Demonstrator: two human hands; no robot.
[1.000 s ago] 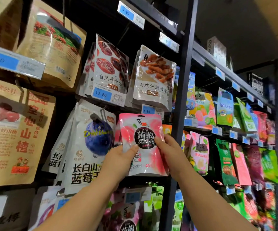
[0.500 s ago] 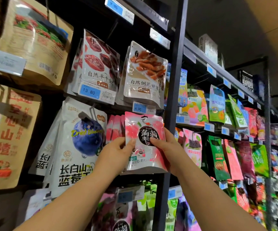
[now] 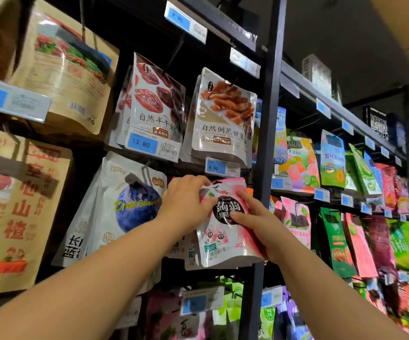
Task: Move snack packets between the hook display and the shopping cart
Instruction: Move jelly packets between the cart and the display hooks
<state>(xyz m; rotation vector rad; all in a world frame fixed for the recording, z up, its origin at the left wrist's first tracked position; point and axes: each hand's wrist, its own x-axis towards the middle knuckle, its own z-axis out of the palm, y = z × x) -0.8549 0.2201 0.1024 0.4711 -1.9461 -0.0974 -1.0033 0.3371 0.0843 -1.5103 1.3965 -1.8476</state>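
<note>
While curled fingers (image 3: 198,182) of the left hand (image 3: 186,202) pinch the packet (image 3: 223,244) at its top and the right hand (image 3: 257,220) grips its side, up against the rack (image 3: 270,119), it seems light, soft and slippery, so the top seam is the better hold.

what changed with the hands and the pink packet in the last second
The left hand slid up the pink packet, from its lower left edge to its top left corner, which it now pinches. The right hand still holds the right edge; the packet stays beside the blueberry bag.
</note>
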